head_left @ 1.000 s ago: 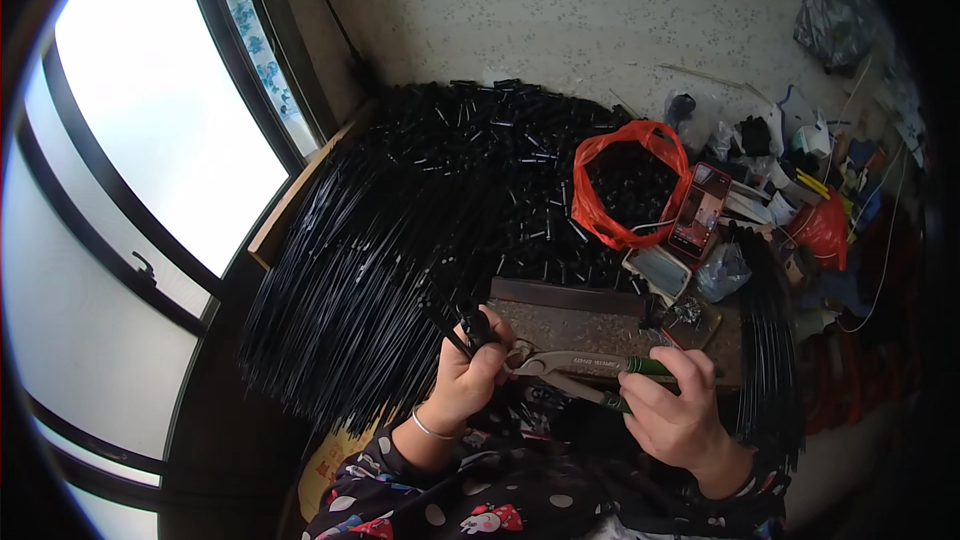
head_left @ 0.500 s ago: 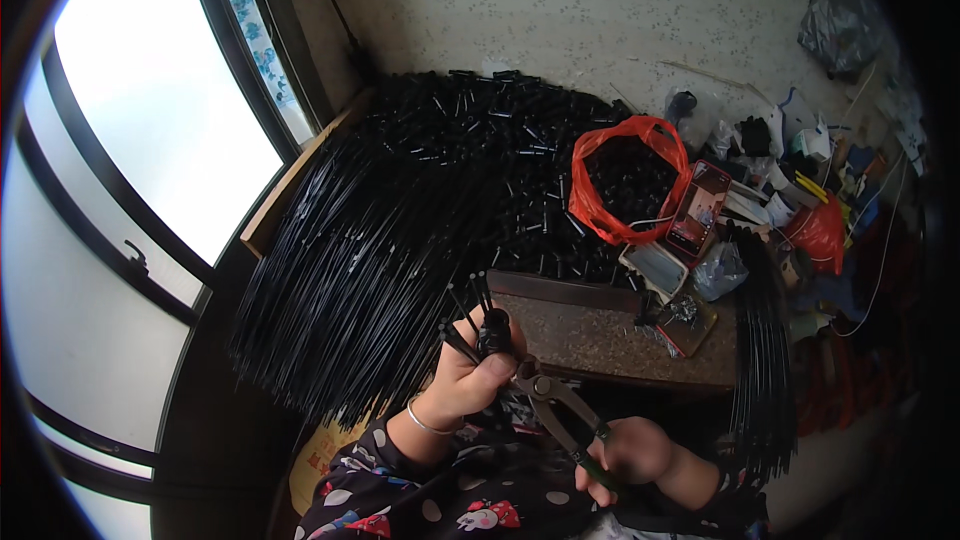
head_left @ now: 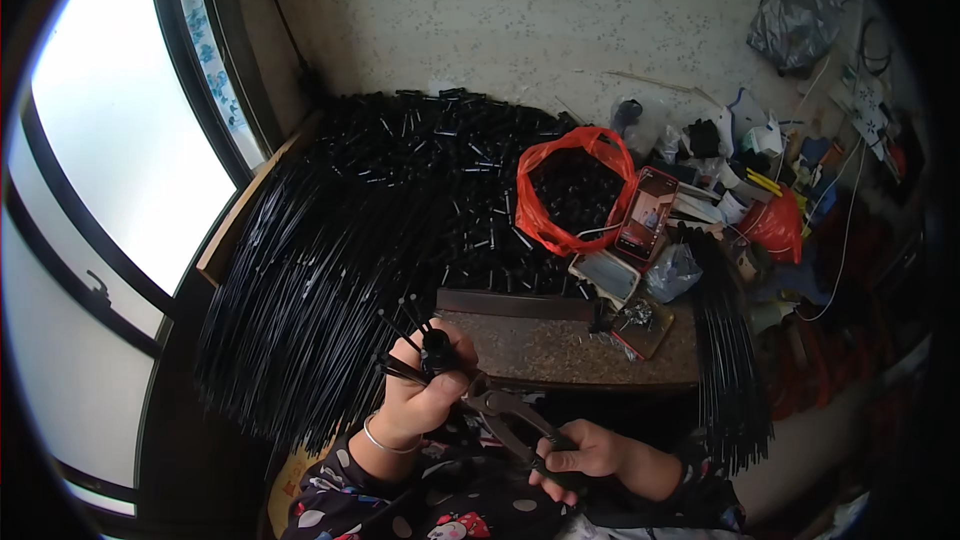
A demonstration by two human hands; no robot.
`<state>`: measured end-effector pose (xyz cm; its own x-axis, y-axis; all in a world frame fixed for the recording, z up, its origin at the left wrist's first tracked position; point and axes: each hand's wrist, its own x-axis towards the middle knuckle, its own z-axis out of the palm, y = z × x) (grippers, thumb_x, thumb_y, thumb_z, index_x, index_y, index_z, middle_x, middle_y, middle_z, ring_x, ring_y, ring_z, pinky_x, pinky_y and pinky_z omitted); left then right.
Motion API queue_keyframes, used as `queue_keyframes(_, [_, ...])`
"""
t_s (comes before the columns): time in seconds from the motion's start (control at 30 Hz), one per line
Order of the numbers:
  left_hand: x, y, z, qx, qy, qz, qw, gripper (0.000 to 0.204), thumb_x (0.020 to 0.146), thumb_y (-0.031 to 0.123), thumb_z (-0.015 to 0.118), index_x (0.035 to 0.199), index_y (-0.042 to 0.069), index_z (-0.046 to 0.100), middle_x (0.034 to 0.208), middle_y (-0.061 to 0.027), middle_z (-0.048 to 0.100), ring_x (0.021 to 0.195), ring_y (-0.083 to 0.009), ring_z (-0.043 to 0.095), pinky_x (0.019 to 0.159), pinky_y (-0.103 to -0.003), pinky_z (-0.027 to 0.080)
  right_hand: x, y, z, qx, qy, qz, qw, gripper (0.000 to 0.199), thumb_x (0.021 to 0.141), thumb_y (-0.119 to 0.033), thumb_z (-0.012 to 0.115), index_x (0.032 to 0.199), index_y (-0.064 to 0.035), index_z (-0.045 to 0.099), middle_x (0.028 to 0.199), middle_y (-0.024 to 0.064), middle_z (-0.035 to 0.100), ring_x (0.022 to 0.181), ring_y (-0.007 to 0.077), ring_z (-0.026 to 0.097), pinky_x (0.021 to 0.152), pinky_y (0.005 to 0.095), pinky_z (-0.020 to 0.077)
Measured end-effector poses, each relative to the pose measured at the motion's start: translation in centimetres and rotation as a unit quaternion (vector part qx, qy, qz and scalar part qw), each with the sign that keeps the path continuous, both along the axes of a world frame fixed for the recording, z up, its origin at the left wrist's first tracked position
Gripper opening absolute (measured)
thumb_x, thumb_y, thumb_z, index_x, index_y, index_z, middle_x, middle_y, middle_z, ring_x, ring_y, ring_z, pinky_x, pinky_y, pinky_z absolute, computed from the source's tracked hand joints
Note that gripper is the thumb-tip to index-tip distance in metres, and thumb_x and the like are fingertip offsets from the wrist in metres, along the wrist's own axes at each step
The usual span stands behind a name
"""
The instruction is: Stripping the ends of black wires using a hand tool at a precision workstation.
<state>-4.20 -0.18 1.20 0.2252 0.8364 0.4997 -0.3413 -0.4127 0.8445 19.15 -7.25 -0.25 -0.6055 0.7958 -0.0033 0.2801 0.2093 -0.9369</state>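
Midway, by the look of it: one small bundle in the pliers.
Left hand point(head_left: 425, 395) is closed around a few thin black rods point(head_left: 405, 345); right hand point(head_left: 580, 458) grips the pliers point(head_left: 505, 415) handles. A big fan of black rods point(head_left: 300, 290) lies just left, seemingly unworked.

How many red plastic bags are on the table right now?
2. A large open red bag of black pieces sits mid-table by the phone; a smaller red bag lies among clutter at right. More may be hidden there.

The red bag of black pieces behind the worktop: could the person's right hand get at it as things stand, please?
Probably not at once: the right hand grips the pliers, though the worktop before the red bag lies bare.
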Motion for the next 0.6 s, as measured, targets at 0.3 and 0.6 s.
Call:
queue_keyframes(0.3, [-0.8, -0.1, 0.4, -0.035, 0.025, 0.062, 0.997, 0.064, 0.038, 0.025, 0.092, 0.087, 0.004, 0.054, 0.080, 0.0013, 0.055, 0.073, -0.0066, 0.050, 0.066, -0.020, 0.043, -0.6, 0.8, 2.9, 0.450, -0.145, -0.189, 0.860, 0.039, 0.066, -0.002, 0.064, 0.103, 0.0023, 0.051, 0.076, 0.0144, 0.059, 0.063, 0.0262, 0.061, 0.056, 0.0344, 0.0475])
queue_keyframes(0.6, [0.3, 0.4, 1.3, 0.002, 0.042, 0.021, 0.999, 0.073, 0.037, 0.041, 0.090, 0.087, 0.003, 0.052, 0.070, 0.0014, 0.055, 0.059, -0.0041, 0.050, 0.052, -0.017, 0.040, -2.0, 0.0, -0.1, -0.035, -0.022, -0.080, 0.996, 0.039, 0.071, -0.008, 0.068, 0.106, -0.0031, 0.050, 0.069, 0.0051, 0.055, 0.056, 0.0135, 0.055, 0.053, 0.0265, 0.0453])
